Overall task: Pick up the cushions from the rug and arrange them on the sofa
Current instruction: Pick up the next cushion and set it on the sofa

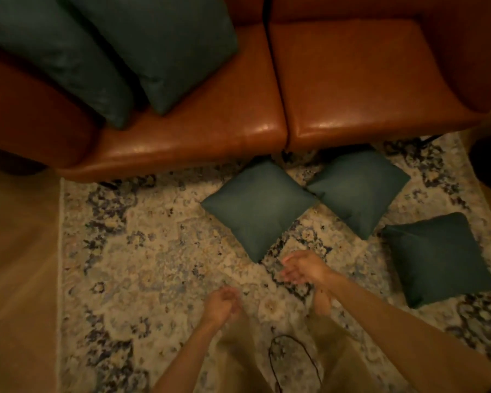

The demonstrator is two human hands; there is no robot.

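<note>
Hands, left (223,306) and right (304,269), loosely curled, empty, over patterned rug (153,251); tan leather sofa (352,80) behind

No readable text, labels, brands, numbers or signs anywhere in the head view. Frame is dim and soft; no printed marks can be made out on any surface.
</note>
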